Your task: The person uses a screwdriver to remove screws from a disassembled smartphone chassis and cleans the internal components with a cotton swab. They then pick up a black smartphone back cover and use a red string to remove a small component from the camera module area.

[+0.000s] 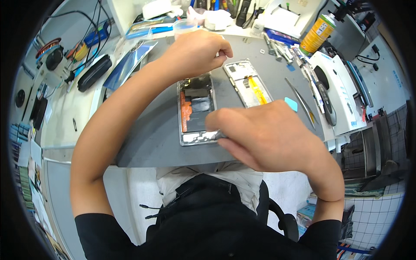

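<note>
Opened phone [197, 108] on counter [147, 143], innards exposed, not closed up yet; left hand [200, 53] curled over its top end, can't tell its grip. Right hand [266, 136] pinches small grey piece [219, 135] at phone's lower-right corner.

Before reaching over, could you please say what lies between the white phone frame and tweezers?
The head view shows a blue piece between the frame and tweezers.

The grey mat [145, 149] bears tweezers [309, 112] and, seemingly, phone parts [199, 120] [241, 82].
</note>
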`<state>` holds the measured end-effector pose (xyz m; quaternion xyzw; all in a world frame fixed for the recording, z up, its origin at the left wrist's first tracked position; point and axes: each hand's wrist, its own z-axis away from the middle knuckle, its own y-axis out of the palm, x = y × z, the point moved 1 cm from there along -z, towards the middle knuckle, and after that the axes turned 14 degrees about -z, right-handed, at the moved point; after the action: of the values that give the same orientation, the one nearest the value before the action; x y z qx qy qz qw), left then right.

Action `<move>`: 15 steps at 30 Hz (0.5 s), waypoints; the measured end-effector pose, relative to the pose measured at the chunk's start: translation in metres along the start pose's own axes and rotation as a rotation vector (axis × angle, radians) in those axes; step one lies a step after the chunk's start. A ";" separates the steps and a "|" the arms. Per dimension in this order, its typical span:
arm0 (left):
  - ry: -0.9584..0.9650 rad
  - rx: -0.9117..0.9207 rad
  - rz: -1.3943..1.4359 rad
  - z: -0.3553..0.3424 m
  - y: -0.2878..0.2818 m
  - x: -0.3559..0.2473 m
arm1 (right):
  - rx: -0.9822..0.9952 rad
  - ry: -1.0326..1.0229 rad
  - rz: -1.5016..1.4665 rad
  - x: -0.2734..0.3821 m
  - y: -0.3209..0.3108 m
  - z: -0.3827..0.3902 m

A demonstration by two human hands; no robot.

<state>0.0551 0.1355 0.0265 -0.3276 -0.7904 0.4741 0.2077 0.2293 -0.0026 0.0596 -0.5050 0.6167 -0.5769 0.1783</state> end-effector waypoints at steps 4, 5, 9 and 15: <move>0.067 0.038 -0.102 -0.050 0.038 0.003 | -0.018 0.091 0.087 0.005 0.004 0.005; 0.084 0.047 -0.132 -0.061 0.045 0.003 | -0.047 0.087 0.094 0.006 0.006 0.005; 0.151 0.094 -0.215 -0.092 0.067 0.003 | -0.043 0.076 -0.029 0.004 0.004 0.007; 0.298 0.156 -0.418 -0.112 0.082 -0.013 | -0.104 0.060 -0.034 0.000 0.008 0.015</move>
<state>0.1619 0.2221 0.0054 -0.2065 -0.7625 0.4269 0.4400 0.2384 -0.0118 0.0478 -0.5064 0.6423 -0.5619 0.1236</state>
